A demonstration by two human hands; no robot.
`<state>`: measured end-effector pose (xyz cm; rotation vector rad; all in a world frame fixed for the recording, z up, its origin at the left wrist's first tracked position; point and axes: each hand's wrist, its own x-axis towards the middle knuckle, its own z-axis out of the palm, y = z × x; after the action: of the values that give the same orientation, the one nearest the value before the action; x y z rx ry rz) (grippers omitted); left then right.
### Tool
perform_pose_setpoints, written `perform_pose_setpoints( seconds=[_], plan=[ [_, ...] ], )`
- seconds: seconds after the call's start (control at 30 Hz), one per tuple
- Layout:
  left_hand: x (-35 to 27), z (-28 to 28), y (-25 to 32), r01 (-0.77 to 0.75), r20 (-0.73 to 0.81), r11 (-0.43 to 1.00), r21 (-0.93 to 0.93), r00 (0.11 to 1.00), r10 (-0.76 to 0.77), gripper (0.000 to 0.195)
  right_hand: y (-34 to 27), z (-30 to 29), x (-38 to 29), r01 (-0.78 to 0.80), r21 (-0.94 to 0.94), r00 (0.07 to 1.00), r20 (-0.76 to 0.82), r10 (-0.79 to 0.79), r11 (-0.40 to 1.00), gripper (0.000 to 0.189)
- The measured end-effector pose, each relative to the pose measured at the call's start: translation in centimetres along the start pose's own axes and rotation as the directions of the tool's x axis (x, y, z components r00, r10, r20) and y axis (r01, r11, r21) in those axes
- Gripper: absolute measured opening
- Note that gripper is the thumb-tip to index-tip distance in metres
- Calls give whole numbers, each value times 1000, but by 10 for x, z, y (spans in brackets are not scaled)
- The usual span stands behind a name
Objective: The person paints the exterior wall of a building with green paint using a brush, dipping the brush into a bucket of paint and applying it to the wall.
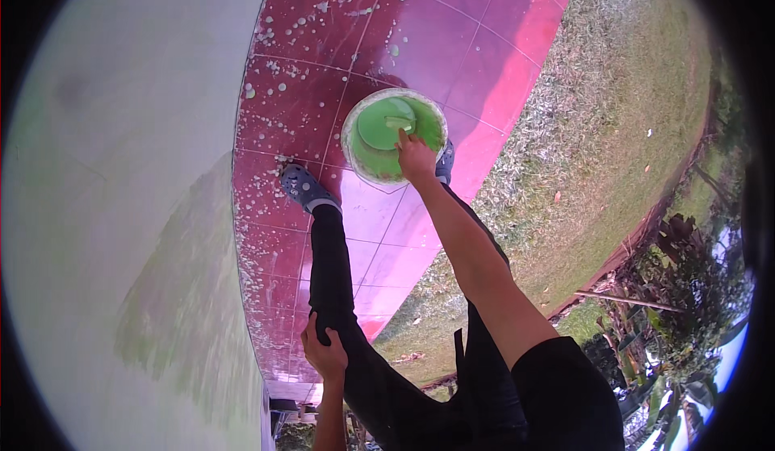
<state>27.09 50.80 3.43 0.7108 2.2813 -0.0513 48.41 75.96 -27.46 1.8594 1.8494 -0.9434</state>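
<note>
A round bucket [430,97] with a paint-crusted rim stands on the floor tiles between my feet, holding light green paint [376,127]. My right hand [418,157] reaches over its near rim. Its fingers are closed on a pale, paint-covered tool [399,123], apparently a paintbrush, whose lower end is at the paint. How much of it is submerged cannot be made out. My left hand [327,354] rests on my left leg near the knee, holding nothing, thumb and fingers spread.
At left rises a pale wall [121,118] with a darker, streaky green patch [187,306]. Paint spots dot the red tiles [290,106]. My clog [306,188] is left of the bucket; the other is partly hidden behind it. Grass [575,130] borders the tiles, with plants [672,269] beyond.
</note>
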Motion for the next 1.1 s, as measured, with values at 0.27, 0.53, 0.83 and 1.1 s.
perform_pose_setpoints(
  seconds=[0.27, 0.53, 0.83, 1.1],
  plan=[
    [10, 3, 6, 6, 31, 1000, -17, 1000, -5, 44, -15, 44, 20, -32, -16, 998, -59, 31, 999, 44],
    [22, -9, 16, -32, 36, 999, 35, 999, 31, 43, -11, 27, 45, -344, 262, 921, 282, 270, 901, 35],
    [14, -11, 14, 8, 59, 996, 94, 998, -13, 45, 9, -32, 5, -180, 616, 964, -44, 262, 766, 30],
    [-45, -28, 10, 24, 136, 995, -97, 991, -11, 52, 6, -162, -156, -271, 855, 963, 239, 126, 443, 24]
  ],
)
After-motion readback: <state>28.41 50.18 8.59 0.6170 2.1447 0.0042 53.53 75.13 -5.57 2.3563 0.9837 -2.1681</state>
